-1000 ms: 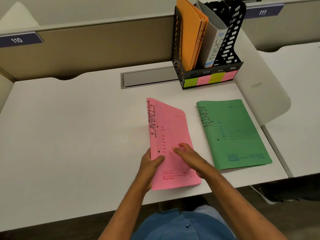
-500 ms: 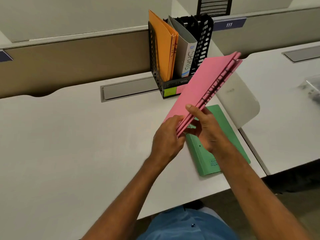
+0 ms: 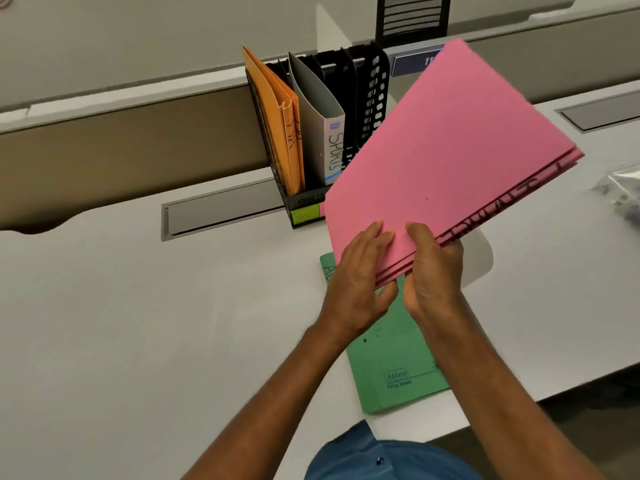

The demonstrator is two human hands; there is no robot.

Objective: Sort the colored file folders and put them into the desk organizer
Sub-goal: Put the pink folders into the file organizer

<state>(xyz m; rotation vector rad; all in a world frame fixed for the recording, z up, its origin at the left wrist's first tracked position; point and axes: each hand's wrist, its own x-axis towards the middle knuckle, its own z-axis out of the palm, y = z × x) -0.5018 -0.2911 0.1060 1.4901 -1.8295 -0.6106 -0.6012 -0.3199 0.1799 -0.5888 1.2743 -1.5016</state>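
While both our forearms reach forward from the lower edge of the view, our left hand [image 3: 360, 271] and right hand [image 3: 433, 268] meet at the near corner of the pink folder [image 3: 446, 157], which we hold in the air above the white desk [image 3: 138, 306], tilted so its far corner rises to the upper right. Our left hand lies with its fingers spread flat on the folder's upper face and the thumb tucked below the edge, pinching the corner; our right hand clamps the same edge just beside it, thumb on top and fingers curled underneath, so both hands are closed on the folder. Black handwriting runs along the folder's lower right edge, too foreshortened to read. Beneath our hands the green folder [image 3: 391, 372] lies flat on the desk, its upper part hidden by our wrists and by the pink folder. Behind, the black desk organizer [image 3: 372, 95] stands against the partition; its left slot holds upright orange folders [image 3: 280, 123], and the next holds a grey folder [image 3: 318, 133] marked "SPORTS" on the spine. The pink folder covers the organizer's lower right front, leaving one green label [image 3: 304, 213] visible on the base. A grey cable-tray lid [image 3: 221, 211] sits set into the desk left of the organizer.
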